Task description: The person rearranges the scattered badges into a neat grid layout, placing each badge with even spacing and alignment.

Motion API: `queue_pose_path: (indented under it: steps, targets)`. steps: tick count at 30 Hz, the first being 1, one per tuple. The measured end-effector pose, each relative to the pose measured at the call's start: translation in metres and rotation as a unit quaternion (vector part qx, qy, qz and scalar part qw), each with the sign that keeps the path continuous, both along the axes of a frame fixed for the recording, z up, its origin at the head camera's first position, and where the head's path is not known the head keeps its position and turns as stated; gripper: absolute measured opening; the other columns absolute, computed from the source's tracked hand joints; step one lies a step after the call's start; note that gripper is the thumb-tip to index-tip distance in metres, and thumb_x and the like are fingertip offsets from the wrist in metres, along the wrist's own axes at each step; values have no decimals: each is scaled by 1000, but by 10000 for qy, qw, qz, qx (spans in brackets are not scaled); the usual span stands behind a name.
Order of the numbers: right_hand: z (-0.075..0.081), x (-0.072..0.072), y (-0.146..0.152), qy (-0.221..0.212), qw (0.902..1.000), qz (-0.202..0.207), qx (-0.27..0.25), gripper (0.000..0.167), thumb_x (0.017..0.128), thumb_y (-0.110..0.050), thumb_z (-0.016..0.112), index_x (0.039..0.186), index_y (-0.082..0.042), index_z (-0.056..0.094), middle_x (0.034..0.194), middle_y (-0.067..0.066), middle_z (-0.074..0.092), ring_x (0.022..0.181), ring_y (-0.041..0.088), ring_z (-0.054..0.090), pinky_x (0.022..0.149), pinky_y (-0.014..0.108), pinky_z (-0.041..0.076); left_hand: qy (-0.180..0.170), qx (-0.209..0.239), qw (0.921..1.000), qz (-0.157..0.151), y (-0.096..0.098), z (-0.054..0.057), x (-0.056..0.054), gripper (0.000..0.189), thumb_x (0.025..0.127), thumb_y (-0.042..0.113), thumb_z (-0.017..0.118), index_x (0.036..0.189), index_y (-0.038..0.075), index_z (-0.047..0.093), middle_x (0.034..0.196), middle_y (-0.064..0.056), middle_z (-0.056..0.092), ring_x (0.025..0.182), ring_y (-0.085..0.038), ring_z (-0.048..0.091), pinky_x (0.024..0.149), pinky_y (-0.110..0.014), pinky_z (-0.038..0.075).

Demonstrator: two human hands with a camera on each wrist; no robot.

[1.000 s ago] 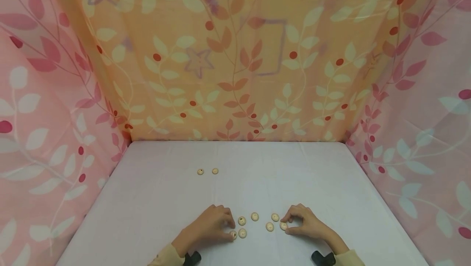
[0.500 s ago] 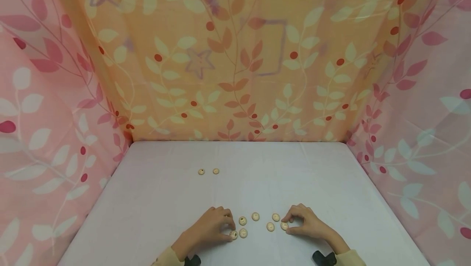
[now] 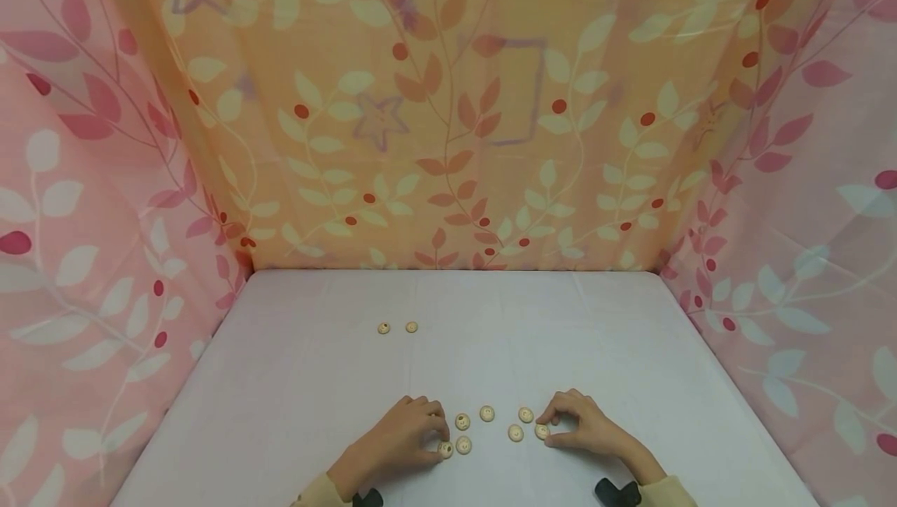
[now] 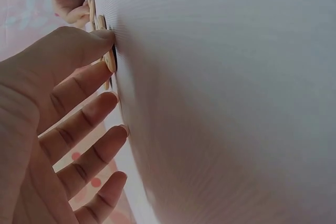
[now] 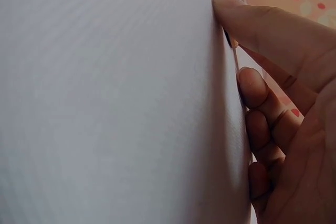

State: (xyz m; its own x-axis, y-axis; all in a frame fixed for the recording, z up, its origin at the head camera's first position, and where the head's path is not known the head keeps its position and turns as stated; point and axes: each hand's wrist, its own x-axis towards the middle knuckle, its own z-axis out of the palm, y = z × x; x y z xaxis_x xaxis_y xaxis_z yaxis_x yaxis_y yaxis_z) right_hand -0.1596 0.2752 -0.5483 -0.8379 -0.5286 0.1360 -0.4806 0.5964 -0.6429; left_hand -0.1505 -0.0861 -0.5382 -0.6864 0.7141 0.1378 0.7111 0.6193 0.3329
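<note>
Near edge: pale left sleeve and right sleeve, a black device at the left wrist, another black device at the right.

Left hand: thumb and forefinger pinch a pale round button at its left side; the button shows a dark spot. Left wrist view: remaining fingers spread loosely, tips close to the white cloth.

Just right of that piece lies a second button. Right hand, well to the right: thumb and forefinger pinch a third button from its right side. Right wrist view: other fingers bent inward; the thumb mostly hides the piece.

Between the hands, on the cloth: a fourth button and fifth button just left of the right-hand piece; a sixth button beyond the second; a seventh button to its right.

Farther, left of centre: an eighth button and ninth button, side by side, apart.

Far side: orange leaf-patterned curtain.
</note>
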Motion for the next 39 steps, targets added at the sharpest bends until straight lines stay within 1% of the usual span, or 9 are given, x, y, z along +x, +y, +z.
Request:
queue_pose_path:
  steps: [3, 5, 9, 17, 23, 26, 33, 36, 39]
  targets:
    - [0, 0, 0, -6, 10000, 16, -7, 24, 71, -34, 77, 91, -29, 65, 84, -12, 59, 82, 10, 44, 72, 26, 25, -109, -76, 9999, 34, 1, 0, -1, 13, 79, 43, 68, 87, 34, 66, 95, 20, 56, 83, 1, 46, 77, -27, 40]
    - [-8, -3, 4, 5, 10000, 8, 38, 24, 71, -40, 75, 92, -33, 64, 85, -16, 58, 83, 7, 44, 73, 27, 25, -155, -121, 9998, 36, 2, 0, -1, 12, 79, 43, 68, 87, 34, 66, 96, 20, 56, 84, 1, 46, 78, -28, 40]
    - [-10, -4, 4, 10, 10000, -15, 42, 25, 71, -43, 74, 92, -35, 63, 85, -19, 58, 83, 4, 43, 73, 27, 25, -207, -186, 9996, 50, 2, 3, 0, 12, 78, 41, 68, 86, 33, 65, 97, 20, 55, 84, 1, 46, 78, -28, 40]
    - [-11, -4, 5, 116, 9999, 53, -8, 24, 72, -41, 75, 92, -33, 64, 85, -18, 58, 83, 4, 43, 73, 27, 26, -176, -185, 9996, 91, 1, 5, 0, 12, 78, 41, 66, 86, 32, 63, 95, 21, 56, 83, 1, 46, 78, -28, 41]
    - [-12, -5, 6, 112, 9999, 18, 63, 25, 71, -42, 75, 92, -36, 63, 84, -20, 57, 83, 2, 43, 74, 27, 26, -96, -284, 9993, 205, -4, 6, -2, 14, 76, 41, 68, 85, 31, 63, 91, 21, 55, 82, 0, 46, 79, -29, 41]
    - [-13, -5, 6, 85, 9999, 6, 92, 25, 71, -43, 75, 92, -37, 62, 84, -21, 56, 83, 1, 43, 74, 28, 26, -84, -270, 9992, 298, -8, 6, -3, 13, 76, 40, 68, 83, 31, 62, 90, 21, 55, 81, 0, 46, 78, -31, 41]
    - [-13, -5, 6, -6, 10000, -31, 79, 26, 70, -43, 75, 92, -37, 63, 84, -21, 56, 83, 1, 43, 75, 28, 26, -371, -214, 9969, 659, -19, 3, -6, 15, 75, 40, 69, 83, 34, 58, 89, 23, 53, 80, -1, 44, 83, -34, 40]
    - [-13, -5, 6, 0, 10000, -34, 86, 26, 70, -43, 75, 92, -37, 63, 85, -20, 57, 83, 1, 43, 75, 28, 26, -397, -136, 9962, 761, -24, 3, -8, 15, 75, 40, 69, 83, 33, 58, 87, 22, 53, 79, -1, 44, 83, -33, 39]
    - [-13, -5, 6, 18, 10000, -32, 89, 26, 70, -43, 75, 92, -37, 63, 85, -20, 57, 83, 1, 43, 74, 28, 25, -328, -94, 9958, 850, -30, 2, -10, 16, 75, 40, 70, 82, 33, 58, 86, 22, 52, 79, -1, 43, 82, -33, 39]
